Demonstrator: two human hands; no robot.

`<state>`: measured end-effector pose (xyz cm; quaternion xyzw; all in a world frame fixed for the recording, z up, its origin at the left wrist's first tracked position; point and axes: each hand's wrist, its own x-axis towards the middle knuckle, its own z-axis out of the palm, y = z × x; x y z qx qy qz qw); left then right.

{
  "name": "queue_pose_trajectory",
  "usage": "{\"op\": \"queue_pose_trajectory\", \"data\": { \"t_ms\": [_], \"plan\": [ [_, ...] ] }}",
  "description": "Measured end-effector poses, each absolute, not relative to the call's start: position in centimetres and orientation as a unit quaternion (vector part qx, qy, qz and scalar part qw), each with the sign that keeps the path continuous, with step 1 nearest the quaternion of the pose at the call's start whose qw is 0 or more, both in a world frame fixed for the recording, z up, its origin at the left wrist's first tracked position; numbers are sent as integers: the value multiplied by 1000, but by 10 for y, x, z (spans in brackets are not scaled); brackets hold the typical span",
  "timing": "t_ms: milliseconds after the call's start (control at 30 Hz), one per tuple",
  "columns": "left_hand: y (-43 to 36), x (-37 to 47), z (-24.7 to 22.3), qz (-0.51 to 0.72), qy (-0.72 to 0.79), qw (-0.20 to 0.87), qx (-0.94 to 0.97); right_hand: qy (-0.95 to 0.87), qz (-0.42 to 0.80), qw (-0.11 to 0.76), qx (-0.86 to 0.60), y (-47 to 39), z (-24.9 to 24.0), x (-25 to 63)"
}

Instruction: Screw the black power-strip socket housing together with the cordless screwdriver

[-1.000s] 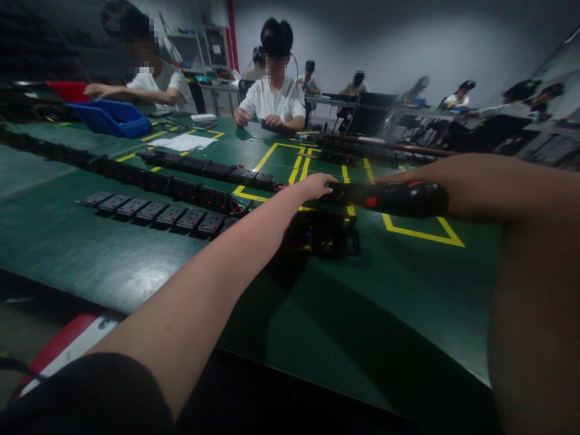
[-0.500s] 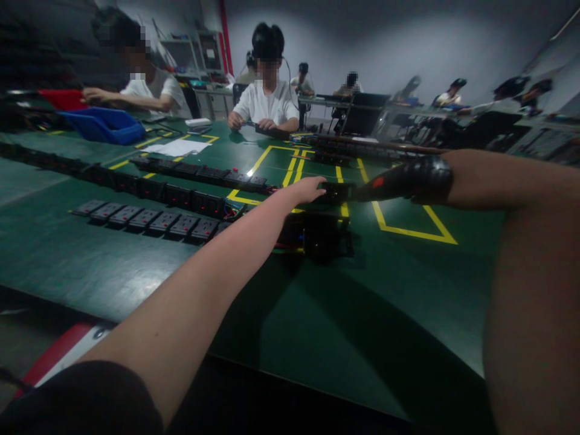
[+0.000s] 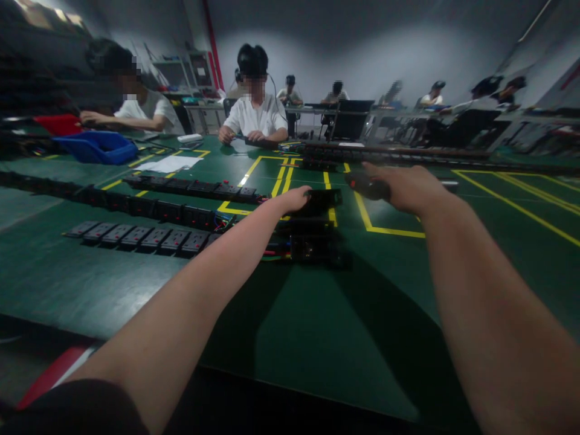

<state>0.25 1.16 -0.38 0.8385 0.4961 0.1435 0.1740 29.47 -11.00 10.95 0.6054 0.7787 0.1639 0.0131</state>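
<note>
My left hand [image 3: 293, 199] reaches far across the green table [image 3: 317, 338] and grips the end of a black socket block [image 3: 324, 198]. My right hand [image 3: 405, 186] is closed around a black screwdriver [image 3: 365, 184] with a red mark, its tip pointing left toward that block. Below my left hand lies a black strip assembly [image 3: 312, 248] with red and coloured wires showing.
A row of black socket modules [image 3: 136, 237] lies at the left, with longer black strips [image 3: 190, 188] behind it. A blue bin [image 3: 97, 147] and white papers [image 3: 168, 163] sit far left. Yellow tape lines [image 3: 376, 229] mark the table. Several people sit at the far side.
My right hand has swung forward with the screwdriver, so the hand now shows instead of the forearm crossing the view. The camera has tilted slightly; my left hand stays on the block.
</note>
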Motion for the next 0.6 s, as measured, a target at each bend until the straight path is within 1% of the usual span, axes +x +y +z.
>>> {"op": "queue_pose_trajectory", "data": {
  "t_ms": [100,267,467,600],
  "plan": [
    [14,3,-5,131,523,179,823,771,167,39,614,-99,80,297],
    [13,3,-5,130,531,196,814,774,156,25,613,-92,45,306],
    [9,0,-1,124,534,204,811,760,131,44,635,-91,23,314],
    [13,-2,-3,120,530,205,814,758,94,53,644,-90,18,316]
  ]
}}
